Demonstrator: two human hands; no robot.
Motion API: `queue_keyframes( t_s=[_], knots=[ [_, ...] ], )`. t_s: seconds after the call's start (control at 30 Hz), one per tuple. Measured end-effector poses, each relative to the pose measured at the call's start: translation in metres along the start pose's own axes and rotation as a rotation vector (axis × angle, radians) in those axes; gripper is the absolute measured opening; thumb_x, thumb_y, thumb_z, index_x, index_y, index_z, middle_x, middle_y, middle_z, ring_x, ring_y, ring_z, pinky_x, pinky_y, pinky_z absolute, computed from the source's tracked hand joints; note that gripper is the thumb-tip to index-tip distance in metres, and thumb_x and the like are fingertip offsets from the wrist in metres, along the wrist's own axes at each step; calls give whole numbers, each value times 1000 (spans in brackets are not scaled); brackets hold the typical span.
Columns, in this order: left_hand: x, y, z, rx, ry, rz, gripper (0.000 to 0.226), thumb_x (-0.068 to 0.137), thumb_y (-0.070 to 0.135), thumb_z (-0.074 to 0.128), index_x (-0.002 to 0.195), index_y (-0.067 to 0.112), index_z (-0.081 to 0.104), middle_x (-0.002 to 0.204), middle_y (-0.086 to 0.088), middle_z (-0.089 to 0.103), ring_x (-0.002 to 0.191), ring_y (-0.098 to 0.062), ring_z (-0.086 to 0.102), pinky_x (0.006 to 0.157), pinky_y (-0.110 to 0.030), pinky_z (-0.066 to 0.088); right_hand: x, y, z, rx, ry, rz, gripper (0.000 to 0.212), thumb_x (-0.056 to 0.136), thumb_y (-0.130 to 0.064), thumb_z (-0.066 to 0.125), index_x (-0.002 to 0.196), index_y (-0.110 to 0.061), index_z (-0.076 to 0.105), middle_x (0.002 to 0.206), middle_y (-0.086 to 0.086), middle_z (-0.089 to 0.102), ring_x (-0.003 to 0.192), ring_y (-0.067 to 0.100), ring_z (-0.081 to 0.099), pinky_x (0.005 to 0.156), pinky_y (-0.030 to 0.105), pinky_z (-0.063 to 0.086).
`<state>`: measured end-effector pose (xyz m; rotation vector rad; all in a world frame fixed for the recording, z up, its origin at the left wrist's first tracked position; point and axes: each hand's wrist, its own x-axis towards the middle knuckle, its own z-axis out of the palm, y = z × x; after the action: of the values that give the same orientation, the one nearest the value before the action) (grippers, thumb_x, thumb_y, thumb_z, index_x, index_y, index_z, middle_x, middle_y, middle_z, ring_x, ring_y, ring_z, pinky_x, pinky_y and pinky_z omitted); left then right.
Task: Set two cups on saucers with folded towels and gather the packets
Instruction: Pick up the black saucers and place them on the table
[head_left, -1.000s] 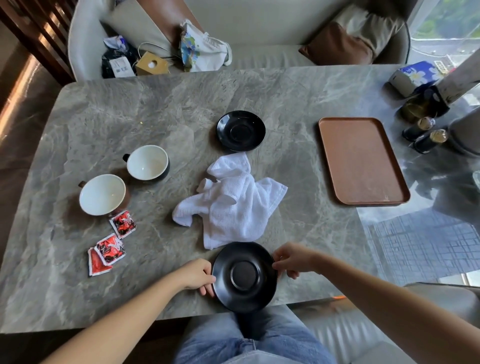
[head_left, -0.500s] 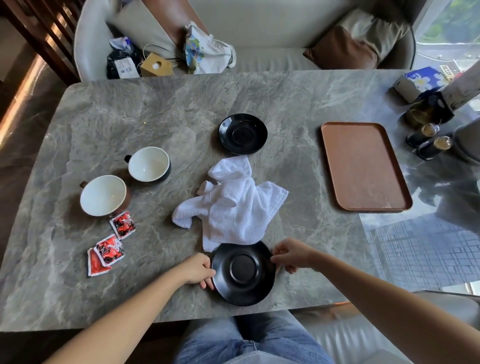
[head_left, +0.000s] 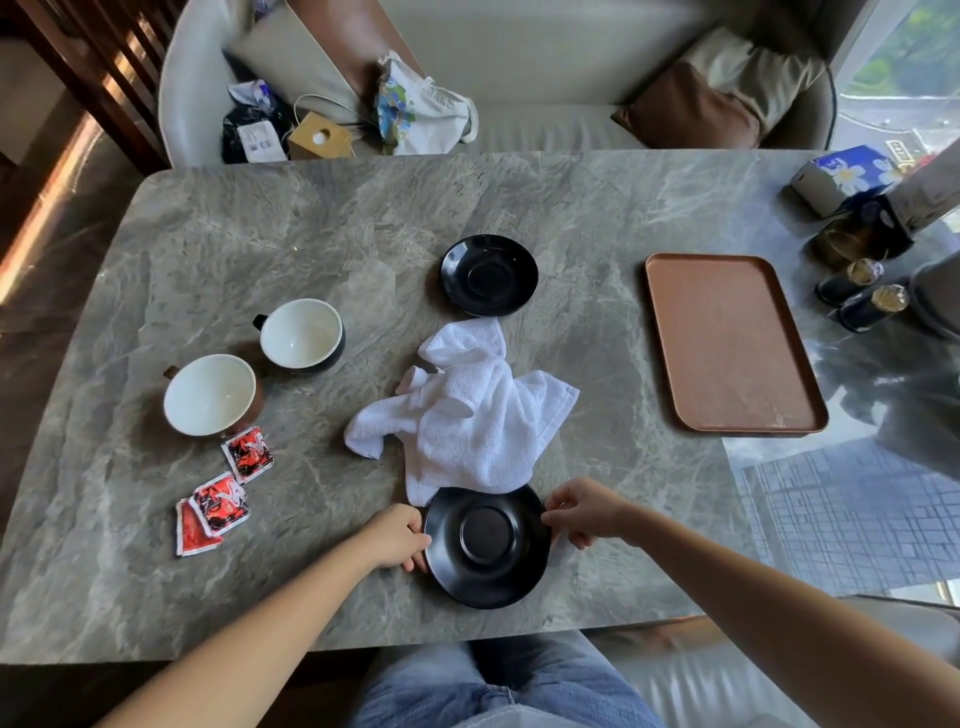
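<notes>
Black near saucer (head_left: 487, 545) pinched at opposite rims by left hand (head_left: 397, 538) and right hand (head_left: 587, 512), steadied flat on desk (head_left: 311, 223), overlapping crumpled towel (head_left: 467, 415); cups (head_left: 301, 335) and packets (head_left: 248, 453) waiting left.

Grey marble table (head_left: 260, 218), empty copper tray (head_left: 727, 343), two dark bottles (head_left: 862, 296), blue floral tissue box (head_left: 844, 176), sofa cushions (head_left: 727, 93)
</notes>
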<state>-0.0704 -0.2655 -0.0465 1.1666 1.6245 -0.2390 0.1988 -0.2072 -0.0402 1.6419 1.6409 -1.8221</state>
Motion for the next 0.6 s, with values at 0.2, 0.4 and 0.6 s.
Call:
queue_keyframes(
  t_s=[0.2, 0.4, 0.6],
  knots=[
    [1, -1, 0, -7, 5, -2, 29, 91, 19, 51, 64, 17, 42, 92, -21, 73, 59, -16, 61, 54, -25, 39, -1, 1, 0, 5, 5, -3, 22, 88, -10, 56, 69, -17, 64, 65, -2, 68, 41, 7, 52, 42, 18, 41],
    [2, -1, 0, 0, 10, -9, 29, 90, 20, 53, 64, 18, 41, 93, -23, 72, 59, -16, 61, 54, -25, 38, -1, -2, -1, -26, 3, 2, 25, 89, -10, 56, 66, -17, 63, 62, -3, 65, 40, 7, 52, 43, 18, 41],
    [-1, 1, -1, -4, -1, -3, 30, 91, 21, 51, 63, 18, 40, 70, -5, 71, 51, -8, 59, 53, -22, 40, 3, -7, -6, -128, -24, 1, 16, 88, -14, 58, 75, -18, 65, 67, -2, 67, 41, 5, 55, 45, 17, 45]
  ],
)
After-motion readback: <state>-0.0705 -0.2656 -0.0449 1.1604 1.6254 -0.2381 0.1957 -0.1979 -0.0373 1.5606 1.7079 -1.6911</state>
